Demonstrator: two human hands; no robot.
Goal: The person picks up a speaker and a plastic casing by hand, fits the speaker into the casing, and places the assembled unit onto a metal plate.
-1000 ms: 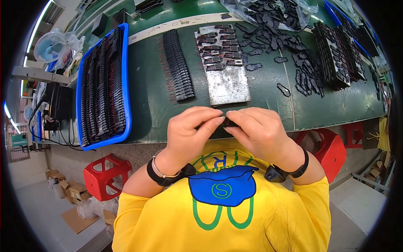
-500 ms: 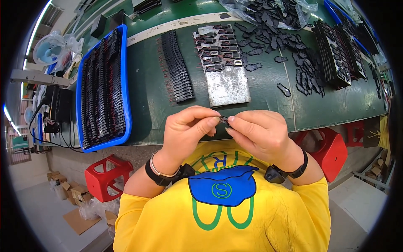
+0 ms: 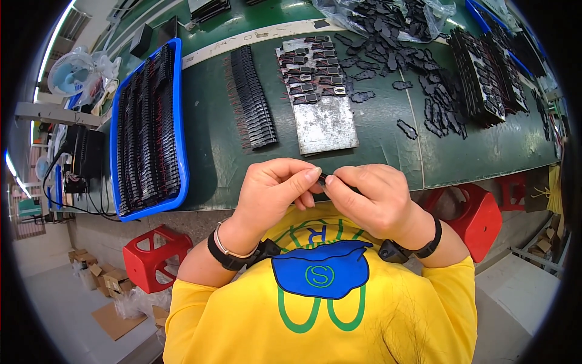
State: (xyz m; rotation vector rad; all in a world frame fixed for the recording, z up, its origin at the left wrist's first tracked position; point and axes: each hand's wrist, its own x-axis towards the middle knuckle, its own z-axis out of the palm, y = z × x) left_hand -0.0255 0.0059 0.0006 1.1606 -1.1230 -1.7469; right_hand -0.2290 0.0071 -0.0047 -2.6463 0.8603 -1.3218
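Note:
A small black plastic part (image 3: pixel 323 178) is pinched between both my hands at the near edge of the green table. My left hand (image 3: pixel 273 191) grips it with thumb and forefinger, and my right hand (image 3: pixel 374 197) closes on its other end. Fingertips cover most of the part. Just beyond lies a metal plate (image 3: pixel 327 130), whose far half carries rows of small black parts with thin red wires (image 3: pixel 303 88). Left of the plate runs a tight row of similar black wired parts (image 3: pixel 251 100).
A blue tray (image 3: pixel 184 151) packed with black wired parts stands at left. Loose flat black pieces (image 3: pixel 436 112) spread at right below a clear plastic bag (image 3: pixel 447 11). Loaded plates (image 3: pixel 476 79) stack at far right. Red stools (image 3: pixel 142 258) and a white fan (image 3: pixel 70 73) stand nearby.
Both hands have turned the small part slightly, and the right fingers now curl farther over it. More of it is hidden. The things on the table look the same.

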